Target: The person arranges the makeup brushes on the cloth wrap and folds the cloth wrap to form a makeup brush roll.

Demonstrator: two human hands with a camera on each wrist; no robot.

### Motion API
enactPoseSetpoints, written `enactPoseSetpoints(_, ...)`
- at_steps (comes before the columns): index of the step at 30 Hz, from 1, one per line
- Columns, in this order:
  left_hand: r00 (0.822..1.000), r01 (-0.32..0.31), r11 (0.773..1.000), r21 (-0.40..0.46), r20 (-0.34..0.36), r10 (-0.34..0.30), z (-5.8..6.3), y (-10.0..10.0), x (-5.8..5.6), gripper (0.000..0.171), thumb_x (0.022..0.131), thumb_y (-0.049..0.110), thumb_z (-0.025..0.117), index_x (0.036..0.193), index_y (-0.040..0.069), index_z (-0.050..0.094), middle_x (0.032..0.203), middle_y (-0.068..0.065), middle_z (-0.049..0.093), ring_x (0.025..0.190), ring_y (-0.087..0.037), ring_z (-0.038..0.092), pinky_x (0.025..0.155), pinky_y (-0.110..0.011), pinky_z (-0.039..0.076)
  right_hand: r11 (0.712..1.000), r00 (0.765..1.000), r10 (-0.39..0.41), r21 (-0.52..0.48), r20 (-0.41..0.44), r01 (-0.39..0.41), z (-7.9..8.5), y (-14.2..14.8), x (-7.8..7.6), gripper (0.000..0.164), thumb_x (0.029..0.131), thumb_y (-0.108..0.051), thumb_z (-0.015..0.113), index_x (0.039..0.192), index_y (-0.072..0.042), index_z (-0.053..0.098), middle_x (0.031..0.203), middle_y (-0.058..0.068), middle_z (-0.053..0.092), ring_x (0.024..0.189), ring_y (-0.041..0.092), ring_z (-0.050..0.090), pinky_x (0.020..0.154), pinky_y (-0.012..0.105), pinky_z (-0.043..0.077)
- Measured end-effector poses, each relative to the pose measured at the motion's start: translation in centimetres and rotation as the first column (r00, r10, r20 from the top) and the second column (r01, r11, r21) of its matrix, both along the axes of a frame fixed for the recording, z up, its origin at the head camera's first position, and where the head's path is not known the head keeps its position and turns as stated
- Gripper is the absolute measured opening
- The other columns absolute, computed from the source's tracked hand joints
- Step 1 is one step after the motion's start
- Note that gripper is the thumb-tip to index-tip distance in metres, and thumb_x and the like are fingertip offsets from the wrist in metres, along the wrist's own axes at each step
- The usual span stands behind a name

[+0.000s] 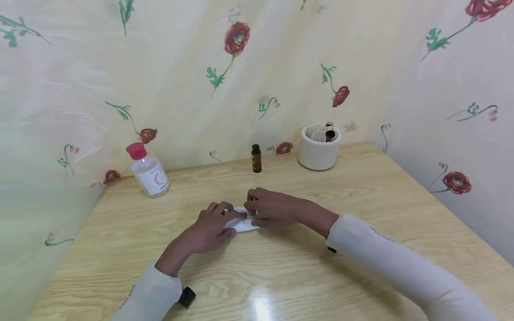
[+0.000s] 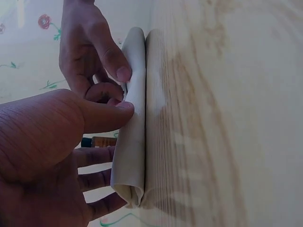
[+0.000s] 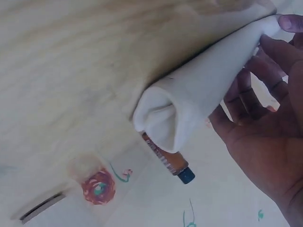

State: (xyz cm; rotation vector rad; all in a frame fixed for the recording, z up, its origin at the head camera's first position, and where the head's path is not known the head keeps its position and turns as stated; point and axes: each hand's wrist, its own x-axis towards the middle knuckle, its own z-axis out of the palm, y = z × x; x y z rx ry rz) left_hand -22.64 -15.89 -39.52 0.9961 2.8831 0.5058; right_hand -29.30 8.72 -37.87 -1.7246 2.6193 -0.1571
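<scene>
A white rolled cloth lies on the wooden table between my hands. My left hand grips its left part; in the left wrist view the thumb presses the near face, and the other fingers reach behind. From the other side my right hand pinches the cloth's upper edge between thumb and fingers. Seen in the right wrist view, the cloth forms a tube with an open end, a fold showing inside. Part of the cloth in the head view is hidden by the fingers.
Behind the hands stands a small brown bottle with a black cap. A clear bottle with a red cap is at the back left. A white ribbed holder with items inside stands at the back right, near the floral curtain.
</scene>
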Motion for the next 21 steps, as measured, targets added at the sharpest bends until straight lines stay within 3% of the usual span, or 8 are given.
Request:
enactPoseSetpoints(5, 1.000, -0.014, 1.000, -0.012, 0.003, 0.014, -0.1, -0.2, -0.2, 0.042, 0.100, 0.022, 0.063, 0.140, 0.020, 0.051, 0.140, -0.010, 0.045, 0.129, -0.036, 0.039, 0.095, -0.060, 0.037, 0.995, 0.991, 0.009, 0.104, -0.136, 0.005, 0.1, -0.9, 0.4, 0.030, 0.099, -0.040, 0.063, 0.117, -0.016, 0.062, 0.110, 0.001, 0.049, 0.096, 0.016, 0.046, 0.079, 0.030, 0.045)
enactPoseSetpoints(8, 1.000, -0.030, 0.999, -0.015, -0.005, 0.030, 0.1, -0.4, -0.5, 0.043, 0.100, 0.023, 0.064, 0.140, 0.018, 0.050, 0.141, -0.010, 0.044, 0.130, -0.036, 0.039, 0.096, -0.061, 0.037, 0.995, 0.980, 0.021, 0.095, -0.197, -0.002, -0.1, -0.9, 0.5, 0.039, 0.099, -0.046, 0.060, 0.126, -0.018, 0.061, 0.113, 0.001, 0.048, 0.097, 0.016, 0.045, 0.079, 0.032, 0.046)
enactPoseSetpoints(10, 0.999, -0.032, 0.999, -0.014, -0.007, 0.031, 0.2, -0.5, -0.5, 0.043, 0.099, 0.023, 0.065, 0.140, 0.018, 0.051, 0.140, -0.009, 0.045, 0.129, -0.036, 0.039, 0.096, -0.061, 0.037, 0.998, 0.984, 0.022, 0.055, -0.175, -0.012, -0.2, -0.7, 0.3, 0.036, 0.101, -0.045, 0.058, 0.124, -0.018, 0.062, 0.116, 0.001, 0.049, 0.099, 0.017, 0.046, 0.081, 0.032, 0.046)
enactPoseSetpoints(13, 0.999, -0.033, 0.999, -0.012, 0.003, 0.033, 0.2, -0.5, -0.3, 0.044, 0.099, 0.023, 0.066, 0.140, 0.019, 0.052, 0.139, -0.010, 0.045, 0.128, -0.037, 0.039, 0.096, -0.061, 0.036, 0.999, 0.998, 0.023, -0.030, -0.063, -0.025, -0.6, 0.1, -0.2, 0.024, 0.102, -0.035, 0.058, 0.116, -0.015, 0.063, 0.121, 0.001, 0.051, 0.104, 0.015, 0.047, 0.087, 0.031, 0.045)
enactPoseSetpoints(17, 0.999, -0.031, 1.000, -0.001, 0.021, 0.031, 0.0, -0.6, 0.2, 0.044, 0.099, 0.021, 0.066, 0.140, 0.018, 0.052, 0.136, -0.009, 0.046, 0.127, -0.035, 0.039, 0.096, -0.059, 0.035, 0.997, 0.999, 0.027, -0.078, 0.043, -0.024, -0.9, 1.1, -0.3, 0.024, 0.104, -0.024, 0.056, 0.123, -0.011, 0.064, 0.127, 0.001, 0.053, 0.111, 0.014, 0.050, 0.094, 0.030, 0.046)
enactPoseSetpoints(21, 1.000, 0.003, 1.000, 0.021, 0.021, -0.003, -0.1, -0.5, 0.2, 0.044, 0.099, 0.020, 0.065, 0.141, 0.017, 0.052, 0.134, -0.009, 0.046, 0.126, -0.034, 0.040, 0.096, -0.058, 0.034, 0.991, 0.999, 0.038, -0.131, 0.036, -0.033, -0.8, 1.8, 0.1, 0.024, 0.103, -0.017, 0.057, 0.124, -0.010, 0.064, 0.127, 0.003, 0.055, 0.112, 0.014, 0.054, 0.094, 0.031, 0.047)
